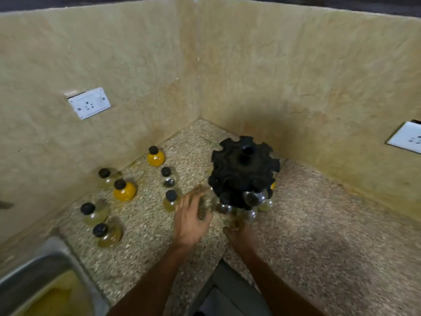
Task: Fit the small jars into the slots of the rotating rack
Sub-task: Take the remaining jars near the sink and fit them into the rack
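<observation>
My left hand [191,218] is clamped round a blurry jar [205,207], right hand [238,229] fingers hidden, so I'd steady the rack [245,169] near the counter's [319,224] back corner and slide the neck in level.

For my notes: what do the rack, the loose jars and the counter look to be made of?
Rack: matte black, likely moulded plastic, with no shine. Loose jars: clear, glossy bodies whose contents show through, either glass or plastic, with dull black caps. Counter: speckled tan stone, probably granite, with a fine grain and low sheen.
</observation>
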